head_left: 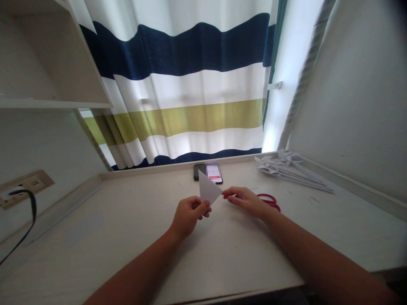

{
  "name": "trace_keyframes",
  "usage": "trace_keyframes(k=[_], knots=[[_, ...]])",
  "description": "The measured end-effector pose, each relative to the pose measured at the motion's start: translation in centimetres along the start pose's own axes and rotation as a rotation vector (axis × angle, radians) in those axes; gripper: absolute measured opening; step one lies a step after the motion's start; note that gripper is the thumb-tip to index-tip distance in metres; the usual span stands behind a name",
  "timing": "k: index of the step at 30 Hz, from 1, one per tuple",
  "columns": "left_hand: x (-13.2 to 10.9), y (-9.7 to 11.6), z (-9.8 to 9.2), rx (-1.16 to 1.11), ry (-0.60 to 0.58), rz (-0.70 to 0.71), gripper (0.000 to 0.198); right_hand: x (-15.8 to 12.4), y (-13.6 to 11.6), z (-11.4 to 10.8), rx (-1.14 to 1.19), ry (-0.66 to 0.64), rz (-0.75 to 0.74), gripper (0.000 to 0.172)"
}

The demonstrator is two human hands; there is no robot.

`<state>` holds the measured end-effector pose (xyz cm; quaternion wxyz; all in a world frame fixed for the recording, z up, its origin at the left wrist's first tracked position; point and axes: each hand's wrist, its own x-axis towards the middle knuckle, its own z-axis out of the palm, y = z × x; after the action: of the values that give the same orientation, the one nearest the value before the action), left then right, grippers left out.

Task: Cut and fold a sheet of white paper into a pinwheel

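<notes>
A small white sheet of paper, folded into a triangle, is held up over the desk. My left hand is closed on its lower edge, thumb in front and fingers behind. At the paper's right corner, the fingertips of my right hand are drawn together and pinch the tip. Red-handled scissors lie just beyond my right hand, which hides part of them.
A phone with a lit screen and a dark case-like object lie at the back. Folded paper pieces on sticks are heaped back right. A pale sheet lies left, near a black cable. A striped curtain hangs behind the desk.
</notes>
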<state>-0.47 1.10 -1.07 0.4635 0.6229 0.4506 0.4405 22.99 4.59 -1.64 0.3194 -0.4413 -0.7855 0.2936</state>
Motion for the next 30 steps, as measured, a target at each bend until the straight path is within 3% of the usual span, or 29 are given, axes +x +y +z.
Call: trace_keyframes(k=[3, 6, 10, 14, 22, 30], knots=[[-0.2, 0.2, 0.4, -0.022, 0.040, -0.013, 0.030, 0.0, -1.7, 2.8, 0.240, -0.128, -0.174, 0.039], [-0.3, 0.2, 0.7, -0.055, 0.089, -0.027, 0.033, -0.4, -2.5, 4.3, 0.377, -0.163, -0.262, 0.047], [-0.1, -0.1, 0.7, -0.184, 0.221, -0.081, 0.036, -1.5, -2.6, 4.4, 0.543, -0.129, -0.337, 0.070], [-0.1, -0.1, 0.7, -0.221, 0.217, -0.123, 0.037, -2.2, -3.2, 4.3, 0.507, -0.117, -0.468, 0.088], [-0.4, -0.3, 1.1, -0.136, -0.060, -0.081, 0.024, -2.3, -4.4, 3.7, 0.370, -0.159, -0.462, 0.065], [-0.4, 0.2, 0.5, -0.094, -0.131, -0.095, 0.027, -2.0, -3.8, 3.0, 0.516, -0.132, -0.329, 0.059]])
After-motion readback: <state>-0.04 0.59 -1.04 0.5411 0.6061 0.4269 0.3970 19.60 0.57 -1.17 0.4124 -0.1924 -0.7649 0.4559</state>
